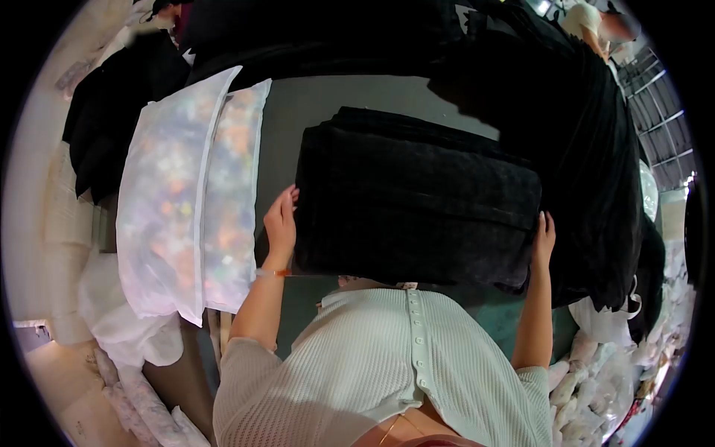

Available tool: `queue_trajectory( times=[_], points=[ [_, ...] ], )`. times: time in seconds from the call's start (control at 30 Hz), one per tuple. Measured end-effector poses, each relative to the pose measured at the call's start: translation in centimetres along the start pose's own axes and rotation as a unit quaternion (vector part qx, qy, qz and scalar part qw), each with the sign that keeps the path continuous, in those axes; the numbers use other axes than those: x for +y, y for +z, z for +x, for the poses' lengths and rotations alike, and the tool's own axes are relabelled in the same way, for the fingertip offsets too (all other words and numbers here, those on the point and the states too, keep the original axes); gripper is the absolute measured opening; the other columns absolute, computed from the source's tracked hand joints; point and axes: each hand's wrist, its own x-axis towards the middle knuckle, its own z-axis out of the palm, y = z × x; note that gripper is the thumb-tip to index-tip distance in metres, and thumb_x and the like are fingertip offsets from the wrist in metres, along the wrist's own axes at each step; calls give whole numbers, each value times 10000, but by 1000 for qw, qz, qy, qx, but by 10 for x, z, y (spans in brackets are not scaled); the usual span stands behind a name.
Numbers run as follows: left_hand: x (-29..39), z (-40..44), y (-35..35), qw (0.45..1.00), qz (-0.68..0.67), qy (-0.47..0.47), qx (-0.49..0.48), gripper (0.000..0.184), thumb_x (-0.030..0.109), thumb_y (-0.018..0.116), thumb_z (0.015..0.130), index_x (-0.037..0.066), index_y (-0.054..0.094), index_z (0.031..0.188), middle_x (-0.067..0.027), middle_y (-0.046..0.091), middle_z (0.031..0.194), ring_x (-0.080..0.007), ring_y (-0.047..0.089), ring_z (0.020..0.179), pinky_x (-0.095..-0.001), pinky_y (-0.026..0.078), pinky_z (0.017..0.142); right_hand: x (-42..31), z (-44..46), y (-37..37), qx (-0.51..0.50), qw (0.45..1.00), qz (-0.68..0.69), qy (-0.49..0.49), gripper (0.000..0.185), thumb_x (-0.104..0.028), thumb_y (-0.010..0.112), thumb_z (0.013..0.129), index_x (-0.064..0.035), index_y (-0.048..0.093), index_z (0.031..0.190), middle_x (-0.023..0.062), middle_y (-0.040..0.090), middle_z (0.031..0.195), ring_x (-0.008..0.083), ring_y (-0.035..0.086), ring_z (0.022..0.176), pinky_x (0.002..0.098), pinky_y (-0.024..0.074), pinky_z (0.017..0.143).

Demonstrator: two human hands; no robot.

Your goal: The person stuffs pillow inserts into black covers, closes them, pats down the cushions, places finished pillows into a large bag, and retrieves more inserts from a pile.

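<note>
A thick, folded black plush blanket (424,201) lies in front of me on the grey-green table. At its left end, my left hand (281,223) presses against the side, with the fingers curled round the edge. My right hand (545,237) grips the opposite end, thumb and fingers partly hidden by the cloth. Between them the two hands hold the blanket from both ends. A white zipped bag (171,201) with blurred pastel contents lies just left of my left hand.
Loose black fabric (581,171) is heaped along the right side and the far edge of the table (357,93). More black cloth (123,112) hangs at the far left. Clear plastic-wrapped bundles (596,380) are piled at lower right. Two people are partly visible at the back.
</note>
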Motion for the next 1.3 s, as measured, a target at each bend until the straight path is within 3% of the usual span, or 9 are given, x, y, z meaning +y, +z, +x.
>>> queue_trajectory(
  times=[0.17, 0.43, 0.57, 0.63, 0.77, 0.9, 1.1, 1.23, 1.3],
  points=[
    [-7, 32, 59, 969, -92, -190, -124, 504, 412, 480, 1002, -73, 609, 1040, -106, 601, 843, -197, 526, 736, -335, 462, 717, 18, -1, -10, -82, 922, 138, 352, 773, -610, 528, 881, -16, 492, 1374, 148, 558, 1331, 251, 544, 1179, 353, 386, 1021],
    [108, 82, -15, 905, -371, 206, -15, 346, 253, 498, 1005, -14, 542, 1221, -94, 630, 1140, -166, 619, 967, -262, 499, 841, -12, 23, -37, -141, 825, 545, 52, 486, -417, 464, 966, -49, 565, 1266, 108, 591, 1280, 255, 526, 1210, 437, 428, 1013],
    [53, 98, -38, 866, -477, 130, -73, 541, 265, 503, 993, -4, 348, 1436, -171, 518, 1348, -293, 515, 1245, -376, 460, 1012, -65, 14, -49, 56, 764, 600, 229, 422, -321, 464, 967, -29, 572, 1252, 129, 468, 1430, 299, 463, 1285, 425, 369, 1087],
    [42, 93, -31, 816, -548, -81, -165, 480, 264, 422, 985, -15, 458, 1375, -191, 477, 1407, -279, 415, 1334, -381, 230, 1148, -9, 28, -53, -305, 874, 363, -106, 490, -394, 467, 962, -46, 553, 1296, 132, 448, 1451, 275, 399, 1347, 427, 294, 1129],
    [3, 67, -66, 946, -190, -220, -144, 529, 372, 326, 1008, -13, 620, 1220, -163, 528, 1375, -267, 496, 1256, -344, 344, 1058, 7, 10, -59, -270, 917, 240, 168, 585, -511, 478, 897, -113, 572, 1314, 66, 554, 1368, 217, 482, 1271, 370, 293, 1065],
    [116, 123, -96, 969, 101, 186, 130, 480, 306, 349, 1033, -17, 513, 1348, -121, 534, 1374, -230, 445, 1311, -324, 292, 1101, -148, 67, -84, -21, 980, 60, -190, 556, -483, 436, 957, -70, 603, 1289, 112, 566, 1348, 234, 464, 1307, 362, 305, 1101],
    [288, 123, -36, 747, 156, 545, 346, 374, 178, 425, 1009, -24, 532, 1305, -140, 576, 1314, -258, 479, 1275, -339, 310, 1091, -297, 64, -30, 199, 797, -55, -567, 420, -263, 430, 972, -46, 596, 1291, 135, 459, 1441, 283, 383, 1374, 411, 253, 1147],
    [154, 82, 113, 752, 591, 292, -2, 608, 396, 519, 931, 62, 406, 1427, -168, 429, 1452, -327, 345, 1378, -515, 196, 1129, -228, -3, 114, -69, 739, -549, -385, 695, -373, 558, 904, -133, 291, 1500, 138, 305, 1539, 272, 264, 1437, 450, 175, 1162],
    [52, 90, 147, 884, 354, 306, -5, 630, 462, 455, 957, 95, 377, 1463, -95, 360, 1525, -277, 303, 1421, -485, 158, 1153, -99, 13, 188, -112, 851, -289, -424, 622, -428, 493, 929, -142, 366, 1467, 81, 358, 1518, 223, 292, 1421, 464, 178, 1158]
  ],
)
